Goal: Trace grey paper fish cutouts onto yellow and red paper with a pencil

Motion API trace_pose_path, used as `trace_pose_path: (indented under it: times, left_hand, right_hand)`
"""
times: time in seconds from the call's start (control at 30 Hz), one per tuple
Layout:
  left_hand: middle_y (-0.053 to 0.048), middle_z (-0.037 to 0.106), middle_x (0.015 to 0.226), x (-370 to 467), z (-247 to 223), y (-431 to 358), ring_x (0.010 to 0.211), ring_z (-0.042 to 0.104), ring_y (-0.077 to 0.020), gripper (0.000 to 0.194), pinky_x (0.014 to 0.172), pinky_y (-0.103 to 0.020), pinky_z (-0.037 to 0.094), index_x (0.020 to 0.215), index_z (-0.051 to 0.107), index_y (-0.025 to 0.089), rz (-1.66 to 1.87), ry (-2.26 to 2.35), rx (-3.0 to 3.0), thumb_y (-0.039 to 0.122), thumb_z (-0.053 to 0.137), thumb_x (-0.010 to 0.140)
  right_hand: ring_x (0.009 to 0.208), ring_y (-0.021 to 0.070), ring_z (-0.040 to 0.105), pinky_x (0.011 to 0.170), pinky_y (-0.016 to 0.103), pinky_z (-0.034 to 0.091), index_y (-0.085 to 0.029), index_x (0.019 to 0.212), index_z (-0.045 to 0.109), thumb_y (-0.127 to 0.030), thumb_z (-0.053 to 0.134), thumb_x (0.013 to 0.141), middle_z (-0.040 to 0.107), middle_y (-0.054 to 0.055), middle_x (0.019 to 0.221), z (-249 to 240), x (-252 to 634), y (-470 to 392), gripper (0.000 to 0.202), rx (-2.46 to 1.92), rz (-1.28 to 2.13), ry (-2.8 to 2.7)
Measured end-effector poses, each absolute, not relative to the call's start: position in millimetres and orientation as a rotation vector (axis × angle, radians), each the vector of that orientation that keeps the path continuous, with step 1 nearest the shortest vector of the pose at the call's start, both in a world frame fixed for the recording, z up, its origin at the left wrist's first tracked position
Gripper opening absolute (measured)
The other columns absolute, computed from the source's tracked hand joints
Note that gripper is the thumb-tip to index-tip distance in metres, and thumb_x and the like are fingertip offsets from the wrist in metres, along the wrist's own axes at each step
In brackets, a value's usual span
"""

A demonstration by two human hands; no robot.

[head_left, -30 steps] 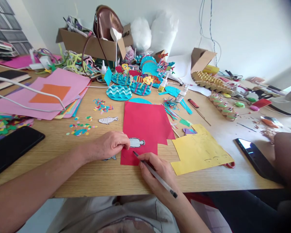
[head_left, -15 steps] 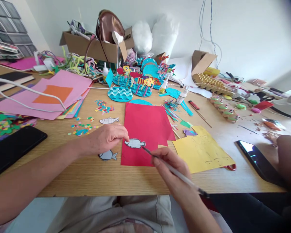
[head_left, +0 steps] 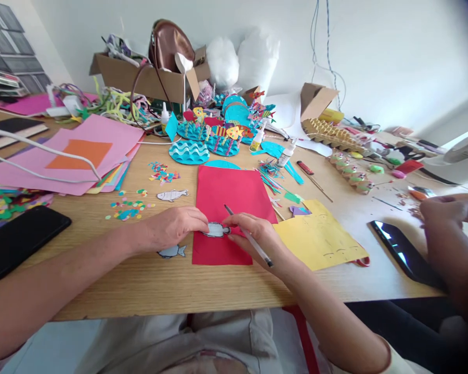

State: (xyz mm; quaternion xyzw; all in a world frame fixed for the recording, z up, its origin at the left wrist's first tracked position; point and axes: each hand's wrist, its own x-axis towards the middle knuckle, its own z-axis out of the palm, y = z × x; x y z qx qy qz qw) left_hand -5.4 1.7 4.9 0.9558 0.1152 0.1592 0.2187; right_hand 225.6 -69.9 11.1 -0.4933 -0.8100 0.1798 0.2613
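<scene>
At the centre of the frame, a white paper fish cutout [head_left: 216, 230] lies flat on a sheet of red paper [head_left: 234, 192], its tail toward the right. The person's left hand [head_left: 179, 224] comes in from the left with its fingers bunched close together, the fingertips at the head end of the fish; whether that grip pinches the cutout or only presses on it, one cannot tell. The right hand [head_left: 259, 236] has a pen [head_left: 253, 240] in its grip, the tip pointing to the upper left above the red paper and the dark end toward the lower right. The thumb and forefinger of this hand stand a narrow gap apart at the tail of the fish.

Just below the left hand, a grey fish cutout [head_left: 172, 251] rests on the wooden desk [head_left: 140, 291], and above the same hand lies a slimmer white fish cutout [head_left: 172, 195]. Round confetti dots [head_left: 130, 210] are scattered to the left of it. Right of centre, a notched sheet of yellow paper [head_left: 315, 239] bears small pen marks. A black smartphone [head_left: 27, 239] lies at the left edge of the frame, and another phone [head_left: 401, 254] lies at the right, near a co-worker's hands [head_left: 448, 213]. Blue wavy paper crafts [head_left: 189, 152] stand at upper centre.
</scene>
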Motion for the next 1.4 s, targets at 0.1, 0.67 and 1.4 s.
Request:
trace_pose_path:
  times: [0.1,0.67,1.4]
  left_hand:
    - [-0.006,0.067,0.106,-6,3,3,0.099,0.06,-0.0166,0.042,0.089,-0.028,0.046,0.105,0.067,0.02,0.419,0.326,2.652,0.0,0.036,0.085]
    - [-0.008,0.067,0.1,-6,2,2,0.096,0.06,-0.0163,0.044,0.086,-0.026,0.045,0.101,0.067,0.016,0.438,0.262,2.726,-0.004,0.032,0.083]
    - [-0.002,0.069,0.092,3,4,19,0.084,0.061,-0.0134,0.032,0.076,-0.023,0.044,0.097,0.068,0.019,0.341,0.446,2.5,0.006,0.041,0.087]
  right_hand:
    - [0.084,0.0174,0.064,0.074,0.027,0.048,-0.019,0.095,0.064,-0.012,0.059,0.079,0.07,0.005,0.091,11,224,-67,0.019,-1.336,0.493,-2.24]
    - [0.083,0.0154,0.065,0.073,0.024,0.048,-0.017,0.093,0.065,-0.011,0.052,0.086,0.071,0.005,0.09,10,221,-62,0.016,-1.338,0.484,-2.282]
    - [0.086,0.0166,0.065,0.073,0.024,0.048,-0.021,0.099,0.066,-0.016,0.051,0.089,0.071,0.005,0.095,1,224,-62,0.02,-1.28,0.438,-2.262]
